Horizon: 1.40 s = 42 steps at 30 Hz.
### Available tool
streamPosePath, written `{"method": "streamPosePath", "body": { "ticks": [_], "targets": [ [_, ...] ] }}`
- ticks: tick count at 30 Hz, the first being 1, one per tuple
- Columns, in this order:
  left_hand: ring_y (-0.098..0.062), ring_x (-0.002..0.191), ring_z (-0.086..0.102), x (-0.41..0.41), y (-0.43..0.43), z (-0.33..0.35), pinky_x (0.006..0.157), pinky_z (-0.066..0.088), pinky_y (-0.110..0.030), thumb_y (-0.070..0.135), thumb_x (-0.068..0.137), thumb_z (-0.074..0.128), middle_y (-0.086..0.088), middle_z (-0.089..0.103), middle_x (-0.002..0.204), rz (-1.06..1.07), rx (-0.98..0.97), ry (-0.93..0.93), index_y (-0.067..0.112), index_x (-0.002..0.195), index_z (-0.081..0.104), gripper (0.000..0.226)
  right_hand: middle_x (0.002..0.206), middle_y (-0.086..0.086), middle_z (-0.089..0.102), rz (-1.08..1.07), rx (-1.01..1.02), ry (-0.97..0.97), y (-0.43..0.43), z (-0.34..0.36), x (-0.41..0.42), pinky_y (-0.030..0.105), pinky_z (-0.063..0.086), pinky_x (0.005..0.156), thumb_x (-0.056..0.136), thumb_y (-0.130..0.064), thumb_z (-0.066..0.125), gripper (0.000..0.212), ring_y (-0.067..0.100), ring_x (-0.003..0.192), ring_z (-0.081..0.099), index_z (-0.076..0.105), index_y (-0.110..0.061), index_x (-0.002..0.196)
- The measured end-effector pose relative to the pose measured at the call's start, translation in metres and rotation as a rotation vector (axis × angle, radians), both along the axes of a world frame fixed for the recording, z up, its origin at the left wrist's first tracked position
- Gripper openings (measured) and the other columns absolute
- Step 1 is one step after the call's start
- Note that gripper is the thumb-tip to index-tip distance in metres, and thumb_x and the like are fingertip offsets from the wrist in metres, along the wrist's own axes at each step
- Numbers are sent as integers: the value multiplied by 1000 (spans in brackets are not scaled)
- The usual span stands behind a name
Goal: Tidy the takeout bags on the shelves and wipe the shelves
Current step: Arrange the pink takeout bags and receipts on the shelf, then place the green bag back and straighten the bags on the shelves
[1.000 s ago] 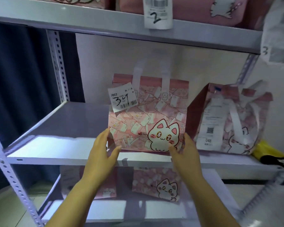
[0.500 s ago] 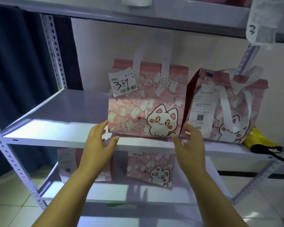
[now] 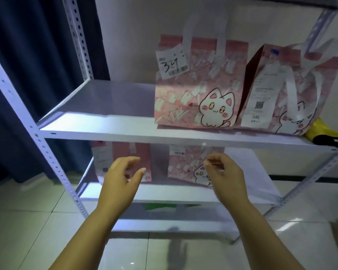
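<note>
Two pink cat-print takeout bags stand on the middle shelf [image 3: 105,133]. The bag with the tag "34" [image 3: 199,90] is upright beside a second bag [image 3: 293,98] with a long receipt, which leans at the right. Two more pink bags sit on the shelf below, one at the left [image 3: 125,154] and one at the right [image 3: 187,164]. My left hand [image 3: 121,178] and my right hand [image 3: 224,174] hover in front of the lower shelf with loosely curled fingers. Neither hand holds anything.
A yellow cloth with a black strap [image 3: 324,133] lies at the right end of the middle shelf. White perforated uprights [image 3: 53,158] frame the rack. A dark curtain [image 3: 27,65] hangs at the left. Something green [image 3: 160,207] shows under the lower shelf, above the tiled floor.
Both hands have let go of the "34" bag and dropped from the middle shelf's edge to the lower shelf level. The view has tilted downward.
</note>
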<state>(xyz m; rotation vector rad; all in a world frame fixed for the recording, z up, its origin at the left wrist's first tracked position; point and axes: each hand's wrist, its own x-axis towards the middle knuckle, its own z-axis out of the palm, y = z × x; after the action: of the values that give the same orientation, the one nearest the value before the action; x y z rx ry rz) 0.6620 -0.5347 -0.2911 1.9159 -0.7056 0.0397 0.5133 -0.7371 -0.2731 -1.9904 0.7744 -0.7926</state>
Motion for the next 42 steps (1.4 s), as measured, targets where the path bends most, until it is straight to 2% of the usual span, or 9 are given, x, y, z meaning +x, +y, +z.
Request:
{"method": "streamPosePath", "body": {
  "ticks": [5, 8, 16, 25, 29, 32, 37, 42],
  "targets": [
    [4, 91, 57, -2, 45, -38, 67, 41, -10, 25, 84, 66, 14, 59, 100, 34, 56, 108, 35, 100, 57, 20, 91, -15, 63, 70, 8, 77, 45, -30, 2, 11, 42, 67, 87, -24, 62, 12, -8, 85, 56, 59, -36, 87],
    [2, 89, 56, -1, 66, -59, 68, 41, -9, 25, 85, 65, 10, 60, 102, 47, 89, 191, 33, 100, 57, 19, 90, -17, 62, 104, 15, 122, 64, -47, 5, 13, 42, 68, 87, -24, 62, 13, -8, 85, 56, 58, -36, 87],
    [3, 90, 57, 8, 89, -97, 68, 43, -11, 26, 84, 66, 20, 58, 99, 89, 77, 282, 33, 98, 58, 18, 94, -12, 63, 173, -9, 260, 75, -81, 17, 19, 45, 73, 88, -25, 61, 7, 1, 86, 57, 63, -27, 94],
    [10, 86, 55, -13, 63, -154, 64, 40, -9, 24, 84, 66, 17, 58, 96, 124, 108, 312, 31, 100, 60, 19, 88, -13, 62, 267, -10, 370, 50, -140, 7, 10, 40, 66, 88, -24, 60, 4, -2, 83, 56, 61, -28, 88],
    [13, 88, 55, -32, 40, -201, 63, 40, -8, 24, 85, 65, 19, 58, 98, 142, 86, 363, 33, 99, 60, 18, 88, -17, 60, 314, -27, 423, 34, -187, -5, 14, 43, 72, 89, -26, 59, 6, -1, 86, 55, 59, -32, 89],
    [9, 87, 56, -41, 19, -248, 65, 39, -7, 25, 84, 66, 18, 59, 98, 135, 59, 421, 38, 94, 58, 18, 89, -17, 59, 306, -13, 456, 19, -235, -13, 18, 45, 74, 89, -26, 58, 6, 0, 87, 55, 59, -32, 90],
    [4, 91, 57, -42, -20, -334, 68, 41, -10, 25, 84, 66, 14, 61, 100, 94, 48, 473, 42, 88, 56, 20, 86, -16, 61, 219, 59, 456, -6, -327, -11, 13, 40, 66, 88, -26, 61, 9, -2, 81, 56, 59, -34, 86],
    [16, 89, 53, -21, -53, -417, 60, 39, -1, 26, 84, 65, 16, 61, 99, 94, 33, 458, 40, 87, 57, 17, 86, -15, 63, 183, 61, 427, -27, -416, 5, 15, 43, 67, 88, -25, 61, 10, -2, 82, 57, 60, -33, 83]
  ]
}}
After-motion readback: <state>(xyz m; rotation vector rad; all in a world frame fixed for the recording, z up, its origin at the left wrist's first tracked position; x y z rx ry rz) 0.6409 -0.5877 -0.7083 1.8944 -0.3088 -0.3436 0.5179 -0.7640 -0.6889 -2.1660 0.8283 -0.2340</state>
